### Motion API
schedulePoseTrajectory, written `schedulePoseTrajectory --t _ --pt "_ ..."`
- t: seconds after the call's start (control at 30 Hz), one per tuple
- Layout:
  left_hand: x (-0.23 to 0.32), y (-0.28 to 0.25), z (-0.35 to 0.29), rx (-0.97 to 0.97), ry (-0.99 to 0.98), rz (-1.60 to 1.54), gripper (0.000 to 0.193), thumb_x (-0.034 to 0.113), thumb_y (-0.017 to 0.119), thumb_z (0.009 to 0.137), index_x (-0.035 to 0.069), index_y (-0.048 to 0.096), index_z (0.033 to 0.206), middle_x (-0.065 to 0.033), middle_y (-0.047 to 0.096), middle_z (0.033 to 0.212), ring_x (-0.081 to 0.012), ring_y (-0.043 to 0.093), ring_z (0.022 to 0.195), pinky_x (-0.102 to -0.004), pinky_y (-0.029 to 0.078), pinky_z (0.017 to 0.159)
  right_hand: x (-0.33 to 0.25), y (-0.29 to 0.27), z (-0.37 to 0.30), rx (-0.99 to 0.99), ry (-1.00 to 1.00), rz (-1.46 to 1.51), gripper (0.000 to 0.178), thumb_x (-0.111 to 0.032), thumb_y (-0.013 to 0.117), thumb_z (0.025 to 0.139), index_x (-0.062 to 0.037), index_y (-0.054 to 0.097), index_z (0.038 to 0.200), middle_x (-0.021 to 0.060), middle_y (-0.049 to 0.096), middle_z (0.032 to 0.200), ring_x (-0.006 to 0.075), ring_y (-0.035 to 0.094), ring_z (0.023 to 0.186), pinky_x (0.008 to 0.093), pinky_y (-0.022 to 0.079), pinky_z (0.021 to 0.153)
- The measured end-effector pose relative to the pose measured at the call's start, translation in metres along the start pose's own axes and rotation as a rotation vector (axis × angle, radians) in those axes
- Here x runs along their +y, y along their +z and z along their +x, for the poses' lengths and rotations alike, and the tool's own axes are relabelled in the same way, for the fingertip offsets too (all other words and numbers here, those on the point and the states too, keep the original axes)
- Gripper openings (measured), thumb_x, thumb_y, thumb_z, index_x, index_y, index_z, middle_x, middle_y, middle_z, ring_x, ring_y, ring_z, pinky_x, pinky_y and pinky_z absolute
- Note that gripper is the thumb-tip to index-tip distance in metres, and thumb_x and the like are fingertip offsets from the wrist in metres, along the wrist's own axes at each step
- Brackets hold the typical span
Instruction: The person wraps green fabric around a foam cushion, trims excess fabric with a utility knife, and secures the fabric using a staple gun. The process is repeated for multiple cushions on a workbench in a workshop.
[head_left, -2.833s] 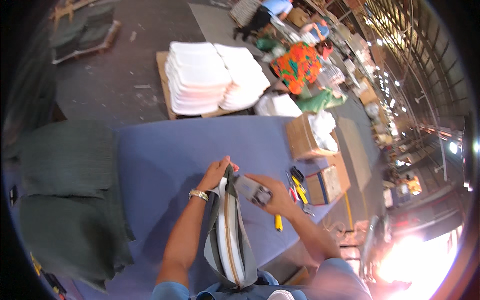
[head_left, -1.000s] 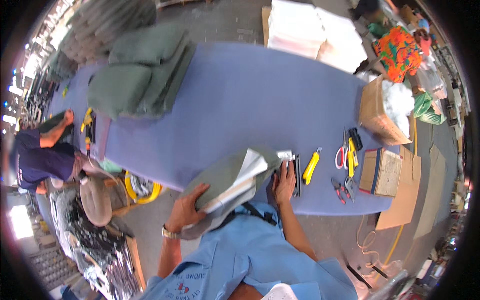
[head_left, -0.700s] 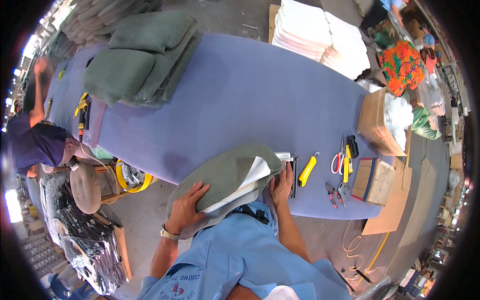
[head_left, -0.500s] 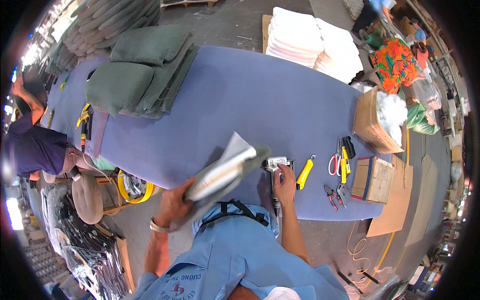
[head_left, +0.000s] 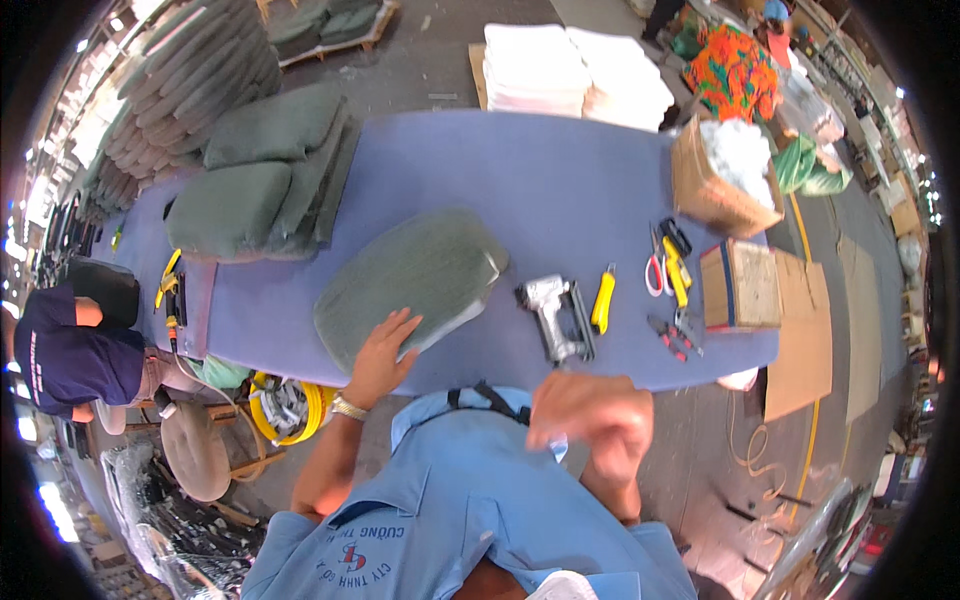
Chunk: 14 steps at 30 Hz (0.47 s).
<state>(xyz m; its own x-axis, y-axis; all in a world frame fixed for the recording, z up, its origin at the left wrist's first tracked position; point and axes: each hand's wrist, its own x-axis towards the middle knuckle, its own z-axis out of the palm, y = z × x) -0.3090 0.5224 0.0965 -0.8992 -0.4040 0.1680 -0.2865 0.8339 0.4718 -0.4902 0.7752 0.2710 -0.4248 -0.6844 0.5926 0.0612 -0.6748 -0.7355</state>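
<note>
A grey-green padded seat cushion point(head_left: 410, 280) lies flat on the blue-covered table, its fabric face up and a pale strip showing along its right edge. My left hand point(head_left: 380, 358) rests on the cushion's near edge, palm down with the fingers stretched out. In front of my body, by the table's near edge, my right hand point(head_left: 600, 420) is smeared by motion, so its fingers cannot be read. A silver staple gun point(head_left: 552, 318) lies on its side just right of the cushion, apart from both hands. Beside it is a yellow utility knife point(head_left: 603, 299).
Grey-green cushions point(head_left: 230, 210) are stacked at the table's far left. Scissors point(head_left: 655, 274), pliers point(head_left: 667, 337) and a wood-sided box point(head_left: 741, 285) lie at the right, near a carton of white stuffing point(head_left: 690, 185). A co-worker point(head_left: 85, 340) bends at the left by a yellow bucket point(head_left: 318, 405).
The cushion was tilted up in my left hand; now it lies flat, fabric side up. My right hand has left the staple gun and moved back toward my body.
</note>
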Motion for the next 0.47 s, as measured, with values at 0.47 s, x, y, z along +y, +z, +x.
schedulePoseTrajectory --t 0.47 --pt "-0.031 -0.011 -0.141 -0.443 -0.178 -0.512 0.043 0.028 0.067 0.097 0.008 0.064 0.135 -0.0188 0.069 0.128 -0.0378 0.067 0.114 -0.0432 0.054 0.094 0.030 0.198 0.026 -0.190 -0.105 0.377 0.042 -0.036 0.069 0.099 0.0053 0.075 0.095 0.0199 0.073 0.092 0.0275 0.069 0.068 0.0334 0.051 0.055"
